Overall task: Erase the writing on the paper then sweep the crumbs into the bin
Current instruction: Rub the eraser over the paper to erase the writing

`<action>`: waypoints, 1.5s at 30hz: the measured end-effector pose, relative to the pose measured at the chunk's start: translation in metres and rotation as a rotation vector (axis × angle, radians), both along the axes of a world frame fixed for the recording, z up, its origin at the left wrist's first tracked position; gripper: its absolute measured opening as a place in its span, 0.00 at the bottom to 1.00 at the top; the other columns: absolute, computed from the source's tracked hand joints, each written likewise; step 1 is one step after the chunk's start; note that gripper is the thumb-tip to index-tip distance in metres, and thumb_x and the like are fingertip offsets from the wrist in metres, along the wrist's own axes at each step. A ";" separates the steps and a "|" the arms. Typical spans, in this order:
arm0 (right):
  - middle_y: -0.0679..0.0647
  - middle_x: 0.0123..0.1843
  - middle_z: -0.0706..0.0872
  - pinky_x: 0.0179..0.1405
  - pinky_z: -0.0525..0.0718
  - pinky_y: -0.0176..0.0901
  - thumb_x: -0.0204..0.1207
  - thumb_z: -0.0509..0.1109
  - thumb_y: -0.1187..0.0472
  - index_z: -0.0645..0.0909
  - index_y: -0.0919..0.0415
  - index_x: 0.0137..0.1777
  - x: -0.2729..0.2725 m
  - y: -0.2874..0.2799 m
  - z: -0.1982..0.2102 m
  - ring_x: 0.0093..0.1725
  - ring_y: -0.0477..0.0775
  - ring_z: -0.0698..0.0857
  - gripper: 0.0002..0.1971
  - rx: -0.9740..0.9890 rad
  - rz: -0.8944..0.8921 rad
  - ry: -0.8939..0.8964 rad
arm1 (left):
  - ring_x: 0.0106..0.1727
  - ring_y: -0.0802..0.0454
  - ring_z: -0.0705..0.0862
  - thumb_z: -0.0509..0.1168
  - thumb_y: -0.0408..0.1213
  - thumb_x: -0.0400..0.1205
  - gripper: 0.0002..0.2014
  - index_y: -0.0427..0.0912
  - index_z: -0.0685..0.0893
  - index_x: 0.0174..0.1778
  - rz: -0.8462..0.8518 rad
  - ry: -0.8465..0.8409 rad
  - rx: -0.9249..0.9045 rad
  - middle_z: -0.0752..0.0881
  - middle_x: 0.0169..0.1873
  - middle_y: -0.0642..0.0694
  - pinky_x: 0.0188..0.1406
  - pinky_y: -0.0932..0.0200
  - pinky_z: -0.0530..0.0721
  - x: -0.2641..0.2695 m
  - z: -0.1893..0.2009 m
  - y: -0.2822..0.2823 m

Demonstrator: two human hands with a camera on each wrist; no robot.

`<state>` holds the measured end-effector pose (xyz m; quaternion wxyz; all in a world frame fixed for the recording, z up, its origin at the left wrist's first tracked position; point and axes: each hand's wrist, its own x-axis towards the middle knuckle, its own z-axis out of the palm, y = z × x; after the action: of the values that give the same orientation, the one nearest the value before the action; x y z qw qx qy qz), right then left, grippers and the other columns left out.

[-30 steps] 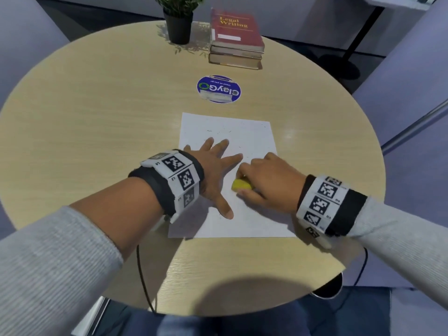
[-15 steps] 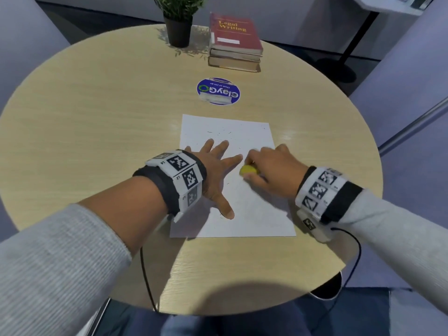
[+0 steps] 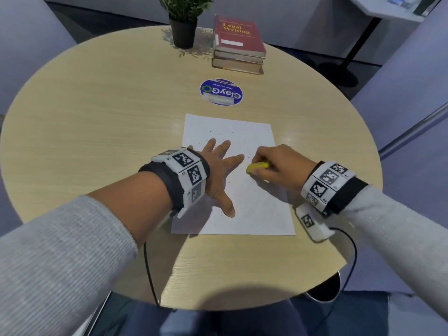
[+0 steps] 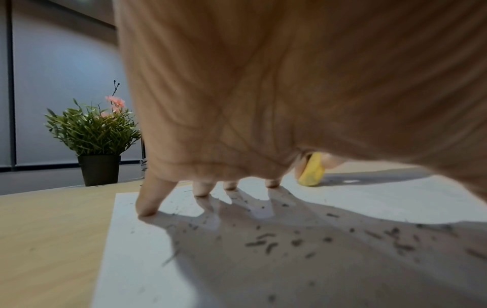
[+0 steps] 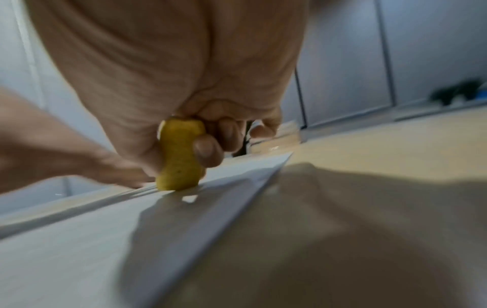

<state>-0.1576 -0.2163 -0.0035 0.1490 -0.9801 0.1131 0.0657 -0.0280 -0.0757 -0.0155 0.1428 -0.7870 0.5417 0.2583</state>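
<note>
A white sheet of paper [image 3: 257, 209] lies on the round wooden table [image 3: 97, 122] in front of me. My left hand [image 3: 219, 170] presses flat on the paper's left half with fingers spread; its fingertips [image 4: 147, 206] touch the sheet. My right hand [image 3: 278, 166] grips a yellow eraser [image 3: 257, 167] and holds its end against the paper near the middle. The eraser [image 5: 181, 154] stands upright between thumb and fingers. Dark eraser crumbs [image 4: 266, 243] are scattered over the paper [image 4: 147, 260], mostly under and beyond my left hand. No writing is legible.
A black potted plant [image 3: 183, 25] and a stack of books [image 3: 238, 44] stand at the table's far edge. A round blue sticker [image 3: 221, 92] lies beyond the paper. A dark round bin [image 3: 323, 291] shows under the table's near right edge. Chairs surround the table.
My right hand has slid the eraser away from me and to the right across the paper. The left hand has stayed pressed in place.
</note>
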 end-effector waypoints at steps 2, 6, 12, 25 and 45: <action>0.54 0.46 0.87 0.47 0.78 0.48 0.77 0.67 0.46 0.79 0.58 0.55 -0.004 0.007 -0.005 0.46 0.58 0.84 0.16 -0.047 0.071 0.020 | 0.84 0.37 0.30 0.73 0.77 0.58 0.69 0.63 0.33 0.84 0.000 -0.001 -0.002 0.29 0.85 0.47 0.77 0.19 0.46 0.001 -0.001 0.000; 0.51 0.44 0.87 0.48 0.81 0.48 0.76 0.67 0.45 0.79 0.56 0.53 -0.013 0.026 -0.010 0.43 0.54 0.84 0.15 0.051 0.195 0.023 | 0.85 0.37 0.30 0.72 0.78 0.56 0.70 0.64 0.33 0.84 0.001 0.001 -0.010 0.30 0.85 0.48 0.76 0.18 0.49 0.003 -0.004 0.000; 0.51 0.42 0.86 0.53 0.75 0.49 0.74 0.60 0.40 0.79 0.55 0.52 -0.014 0.026 -0.009 0.42 0.55 0.83 0.20 -0.085 0.193 -0.012 | 0.85 0.38 0.30 0.72 0.78 0.55 0.70 0.65 0.33 0.84 0.007 -0.007 -0.014 0.29 0.85 0.48 0.76 0.18 0.48 0.003 -0.008 -0.002; 0.52 0.38 0.85 0.53 0.77 0.50 0.76 0.64 0.43 0.82 0.55 0.48 -0.011 0.015 -0.002 0.38 0.56 0.83 0.16 -0.076 0.121 -0.004 | 0.85 0.38 0.30 0.76 0.74 0.57 0.71 0.63 0.34 0.85 0.011 0.011 -0.029 0.29 0.85 0.46 0.78 0.21 0.46 0.002 -0.004 0.001; 0.48 0.36 0.81 0.57 0.77 0.57 0.75 0.64 0.44 0.83 0.54 0.49 -0.015 -0.005 0.002 0.37 0.54 0.79 0.15 -0.160 -0.012 -0.061 | 0.85 0.37 0.31 0.74 0.77 0.53 0.72 0.64 0.34 0.84 0.007 -0.030 -0.028 0.31 0.85 0.47 0.77 0.20 0.47 0.001 -0.009 -0.001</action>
<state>-0.1728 -0.2213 -0.0017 0.0738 -0.9898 0.1191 0.0257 -0.0267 -0.0765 -0.0240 0.1388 -0.7946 0.5405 0.2392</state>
